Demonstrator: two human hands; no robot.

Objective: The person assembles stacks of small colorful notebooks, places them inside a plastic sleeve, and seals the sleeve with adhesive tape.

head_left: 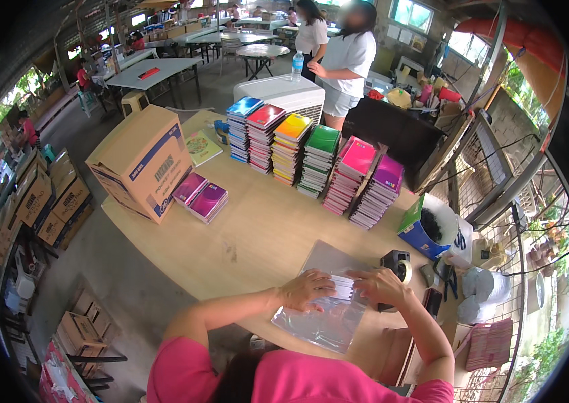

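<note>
Lying near our edge of the bench (230,250), the small white stack (343,287) sits on clear plastic sheeting (318,330) whose long axis runs away from us, leaning slightly right; the stack's own long axis we cannot tell, since its sides are partly covered. It looks pale with fine darker lines, the plastic glossy and creased, and we can read no writing on either. Our left hand (309,290) and right hand (380,285) bend their fingers against its opposite sides, though whether they grip it we cannot tell.
</note>
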